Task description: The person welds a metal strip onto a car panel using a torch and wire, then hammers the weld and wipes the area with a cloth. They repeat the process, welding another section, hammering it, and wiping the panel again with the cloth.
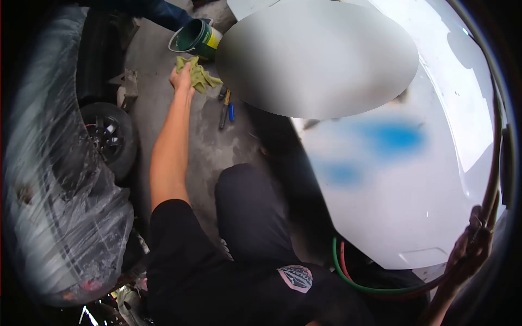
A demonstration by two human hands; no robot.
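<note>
The left hand [182,77] grasps the yellow-green rag [199,76] beside the paint can [197,38], apparently fetching it; lifting it comes next, while the right hand [471,247] grips the hose [492,179].

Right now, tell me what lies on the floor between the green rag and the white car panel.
In the head view, a few hand tools lie on the concrete between the green rag under the left hand and the white car panel.
</note>
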